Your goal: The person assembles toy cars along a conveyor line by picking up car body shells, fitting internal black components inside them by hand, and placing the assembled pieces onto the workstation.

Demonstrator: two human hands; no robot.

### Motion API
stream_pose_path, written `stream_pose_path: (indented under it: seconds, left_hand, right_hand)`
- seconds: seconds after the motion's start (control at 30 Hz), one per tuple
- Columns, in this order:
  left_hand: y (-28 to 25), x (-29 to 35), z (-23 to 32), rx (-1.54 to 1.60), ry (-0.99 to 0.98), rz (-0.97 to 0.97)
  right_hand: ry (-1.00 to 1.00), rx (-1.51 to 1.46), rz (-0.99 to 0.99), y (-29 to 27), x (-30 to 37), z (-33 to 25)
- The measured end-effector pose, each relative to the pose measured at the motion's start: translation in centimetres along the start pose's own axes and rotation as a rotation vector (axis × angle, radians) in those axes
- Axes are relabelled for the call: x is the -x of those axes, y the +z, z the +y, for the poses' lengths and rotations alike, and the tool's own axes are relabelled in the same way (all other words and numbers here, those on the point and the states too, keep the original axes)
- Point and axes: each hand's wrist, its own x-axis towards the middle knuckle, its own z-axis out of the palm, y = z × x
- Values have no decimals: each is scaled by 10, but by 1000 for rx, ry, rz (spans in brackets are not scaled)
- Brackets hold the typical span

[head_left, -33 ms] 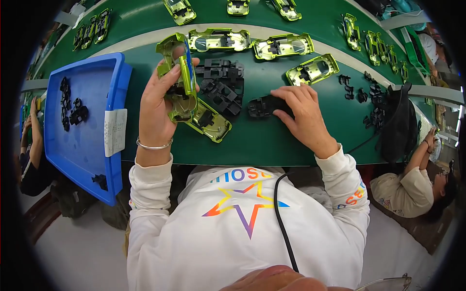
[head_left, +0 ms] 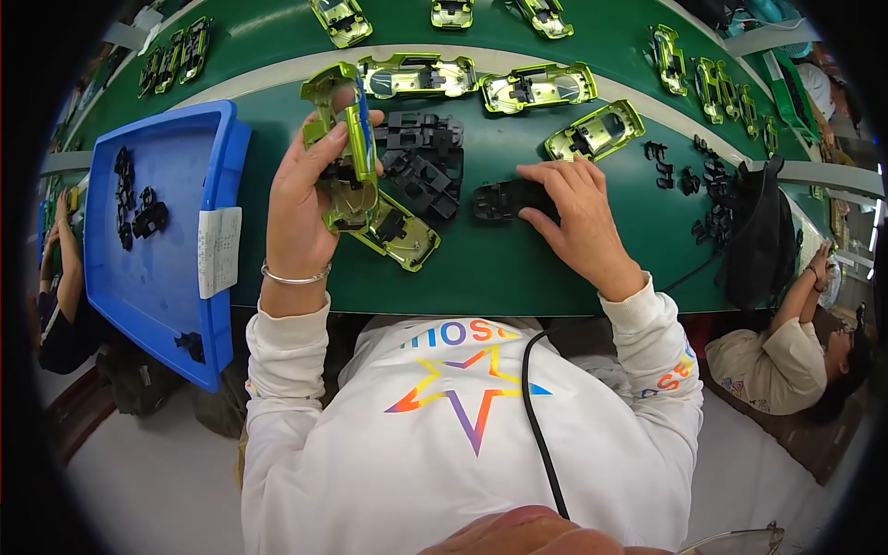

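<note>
My left hand point(head_left: 301, 203) is wrapped round a lime-green toy car body shell point(head_left: 353, 203), held up on end above the table. My right hand point(head_left: 587, 222) has thumb and fingers closed on a black plastic car interior part point(head_left: 496, 203) lying on the green table; its right end is partly hidden by the fingers. Between the hands sits a pile of similar black parts point(head_left: 421, 176). Just below the held shell, another green car shell point(head_left: 404, 238) lies on the table with a black part inside, partly covered by the held one.
A blue tray point(head_left: 222, 166) with a few black parts stands at left. More green car shells point(head_left: 538, 89) lie along the far side. Small black pieces point(head_left: 717, 190) and a black bag point(head_left: 758, 240) are at right. Other people point(head_left: 777, 351) sit at both sides.
</note>
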Motion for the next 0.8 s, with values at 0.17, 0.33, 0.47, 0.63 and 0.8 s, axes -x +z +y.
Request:
stream_pose_path:
  seconds: [0.17, 0.33, 0.47, 0.63, 0.8]
  left_hand:
    - [14, 3, -7, 21, -56, 39]
    - [33, 10, -13, 145, -136, 47]
    - [42, 9, -22, 186, -160, -8]
    - [49, -3, -41, 377, -63, 15]
    - [44, -4, -40, 372, -26, 81]
  right_hand:
    - [79, -10, -14, -1, -3, -4]
    - [200, -639, 192, 5, -4, -9]
    - [241, -558, 205, -11, -32, -36]
    - [52, -550, 67, -11, -52, -64]
    - [62, -695, 44, 1, -62, -71]
